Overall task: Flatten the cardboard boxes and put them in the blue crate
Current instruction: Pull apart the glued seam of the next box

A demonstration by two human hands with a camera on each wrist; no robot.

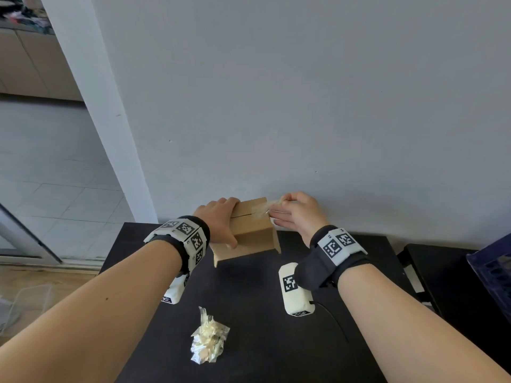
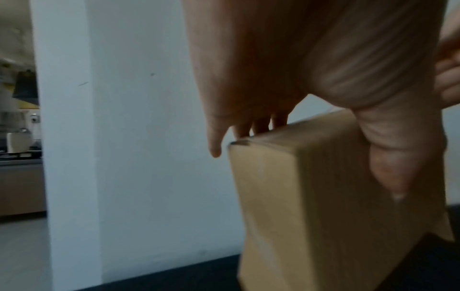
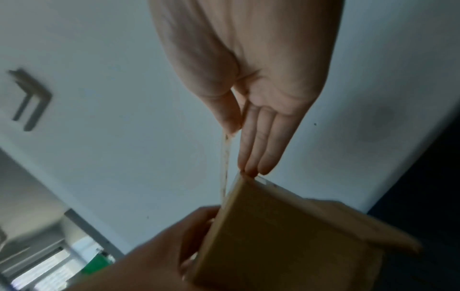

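Note:
A small brown cardboard box [image 1: 250, 230] stands on the black table [image 1: 249, 341] near the wall, its lower flaps spread out. My left hand [image 1: 221, 219] grips the box's left side, fingers over the top edge and thumb on the near face [image 2: 388, 167]. My right hand [image 1: 293, 214] pinches a strip of clear tape [image 1: 266, 207] between thumb and forefinger; the strip is half peeled off the box top. The other fingers [image 3: 261, 149] stay straight with their tips at the box's top corner [image 3: 248, 177]. The tape [image 3: 225, 167] stretches taut from the pinch down to the box.
A crumpled wad of clear tape [image 1: 210, 338] lies on the table near me. The blue crate [image 1: 495, 264] shows at the right edge, beside a second black surface [image 1: 442, 272]. A grey wall rises right behind the box; a tiled floor lies to the left.

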